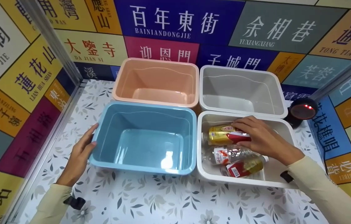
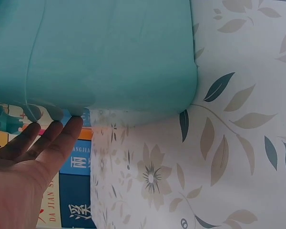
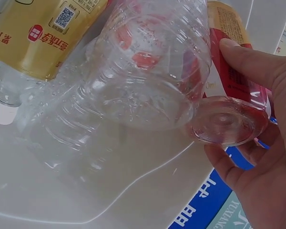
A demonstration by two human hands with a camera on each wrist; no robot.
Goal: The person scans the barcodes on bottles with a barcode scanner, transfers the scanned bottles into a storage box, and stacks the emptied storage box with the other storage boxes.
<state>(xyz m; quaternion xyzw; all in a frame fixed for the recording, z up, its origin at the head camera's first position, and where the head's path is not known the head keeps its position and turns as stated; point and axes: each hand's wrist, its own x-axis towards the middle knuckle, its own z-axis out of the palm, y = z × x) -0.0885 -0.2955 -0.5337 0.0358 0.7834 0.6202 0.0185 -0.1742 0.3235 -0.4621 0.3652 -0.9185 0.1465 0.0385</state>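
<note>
My right hand (image 1: 258, 137) reaches into the white bin (image 1: 244, 181) and grips a plastic bottle (image 1: 230, 137) with a yellow and red label. In the right wrist view the thumb lies on the label of this bottle (image 3: 229, 78), with fingers below near its clear base. Beside it lie a clear bottle (image 1: 222, 155) with a red and white label and another yellow-and-red labelled bottle (image 1: 247, 168) with a white cap. My left hand (image 1: 78, 154) touches the left side of the blue bin (image 1: 144, 170), its fingers (image 2: 62, 138) fairly straight against the wall.
Behind stand a peach bin (image 1: 156, 101) and a grey bin (image 1: 244, 112), side by side. A dark round device (image 1: 303, 110) with red lights sits at the right. Printed panels enclose the leaf-patterned table (image 1: 163, 199).
</note>
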